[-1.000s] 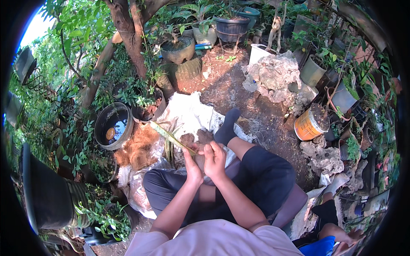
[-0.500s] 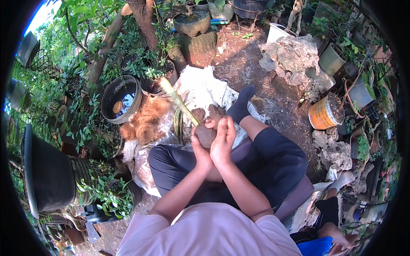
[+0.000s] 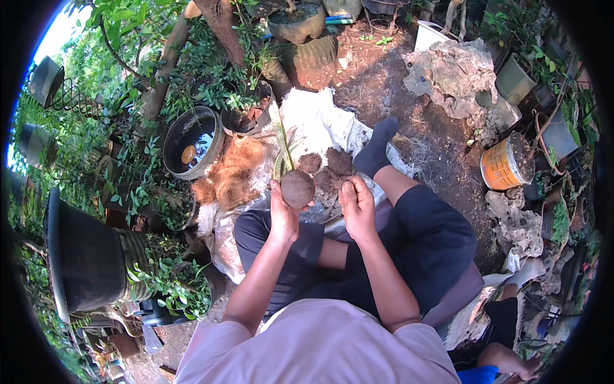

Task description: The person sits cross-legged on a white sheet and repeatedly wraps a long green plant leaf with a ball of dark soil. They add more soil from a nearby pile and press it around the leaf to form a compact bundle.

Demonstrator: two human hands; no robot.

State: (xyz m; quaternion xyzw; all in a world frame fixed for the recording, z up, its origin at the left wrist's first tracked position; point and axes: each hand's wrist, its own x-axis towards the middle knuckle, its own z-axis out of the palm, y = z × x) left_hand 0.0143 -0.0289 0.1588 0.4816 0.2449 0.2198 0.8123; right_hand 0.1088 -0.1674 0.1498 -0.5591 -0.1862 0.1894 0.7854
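Observation:
In my left hand sits a round brown ball of soil, cupped against the palm and fingers. A long green leaf rises from behind the ball, tilted away from me. My right hand is apart from the ball, to its right, with fingers curled and thumb pressed in. Whatever it pinches is too small to make out. Just beyond that hand, dark soil clumps lie on a white sack. To the left of the sack is a tangle of orange-brown fibre.
A round black basin stands beyond the fibre. Far right is an orange bucket of soil, near a crumpled, soil-stained sheet. A big black pot lies at left. Another person's leg shows at lower right.
My hands were together around the soil ball and have parted. The right hand moved off to the right, while the ball stays in my left. The leaf stands more upright.

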